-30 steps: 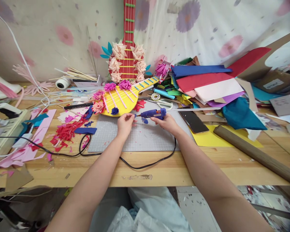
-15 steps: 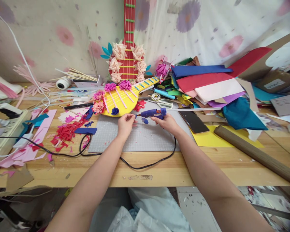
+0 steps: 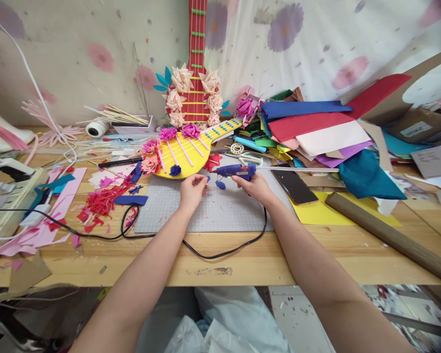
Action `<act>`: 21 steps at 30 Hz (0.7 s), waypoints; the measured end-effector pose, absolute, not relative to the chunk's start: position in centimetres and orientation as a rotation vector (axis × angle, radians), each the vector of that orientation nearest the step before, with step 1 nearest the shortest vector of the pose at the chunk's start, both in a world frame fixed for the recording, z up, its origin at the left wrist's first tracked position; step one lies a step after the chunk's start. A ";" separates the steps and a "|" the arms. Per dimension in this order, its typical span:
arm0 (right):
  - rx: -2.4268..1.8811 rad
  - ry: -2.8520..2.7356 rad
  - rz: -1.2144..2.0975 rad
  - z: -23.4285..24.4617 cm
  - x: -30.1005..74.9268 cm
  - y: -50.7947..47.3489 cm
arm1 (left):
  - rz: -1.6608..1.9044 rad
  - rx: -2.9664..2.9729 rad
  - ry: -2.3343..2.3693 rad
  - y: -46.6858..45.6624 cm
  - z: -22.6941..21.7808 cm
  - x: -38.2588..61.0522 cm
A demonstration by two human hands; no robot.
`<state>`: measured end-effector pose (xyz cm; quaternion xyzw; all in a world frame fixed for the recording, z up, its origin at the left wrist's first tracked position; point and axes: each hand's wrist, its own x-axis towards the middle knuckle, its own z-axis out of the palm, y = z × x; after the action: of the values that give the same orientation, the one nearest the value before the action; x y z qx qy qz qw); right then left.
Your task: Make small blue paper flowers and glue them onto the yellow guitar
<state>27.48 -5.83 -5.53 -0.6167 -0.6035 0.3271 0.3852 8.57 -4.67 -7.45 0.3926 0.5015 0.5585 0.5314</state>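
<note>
"Where's the glue gun (image 3: 235, 171)?"

"Ctr of frame, over the grey mat (image 3: 220, 218), nozzle (image 3: 213, 172) pointing L. I see the R hand (image 3: 255, 186) on it, fingers clamped round it, partly hidden, thumb along the side."

"And the L hand (image 3: 192, 190)?"

"Just L of ctr. I've got thumb + forefinger pinched on a small blue bit (image 3: 208, 179), near the nozzle. Too tiny on my feed to tell its shape."

"What's close by?"

"Yellow instrument (image 3: 186, 164) w/ paper flowers (image 3: 190, 130), just above the L hand in frame. Red instrument (image 3: 194, 100) upright behind it, top ctr. White glue stick (image 3: 297, 169) out the gun's back, crossing a phone (image 3: 296, 186), R of ctr."

"Farther out?"

"Coloured sheets (image 3: 314, 126) piled upper R; red shreds (image 3: 105, 200) mid L; power strip (image 3: 11, 211) at L edge; black cord (image 3: 218, 256) along the desk (image 3: 242, 275), lower ctr."
</note>
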 end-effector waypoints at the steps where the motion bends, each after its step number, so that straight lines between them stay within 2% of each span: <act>1: -1.582 -1.509 0.813 -5.7 27.7 -5.6 | 1.334 0.940 1.188 -4.7 -7.5 8.5; 5: -1.656 -1.377 0.618 -6.6 29.1 -4.3 | 1.355 0.954 1.143 -4.8 -7.6 8.4; 9: -1.907 -1.338 0.363 -7.0 30.3 -3.1 | 1.371 0.944 1.075 -4.9 -7.6 8.3; 15: -2.119 -1.534 0.253 -6.8 30.6 -2.9 | 1.390 0.886 1.023 -5.2 -7.4 8.1; 19: -2.129 -1.534 0.012 -5.5 31.4 -4.5 | 1.427 0.819 0.995 -5.5 -6.7 7.8; 21: -2.174 -1.538 0.058 -4.6 31.6 -5.6 | 1.448 0.768 0.977 -5.7 -6.2 7.8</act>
<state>31.58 -5.57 -4.59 -0.7931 -0.5608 0.0210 0.2367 7.78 -5.68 -6.19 0.3284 0.4178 0.6190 0.5783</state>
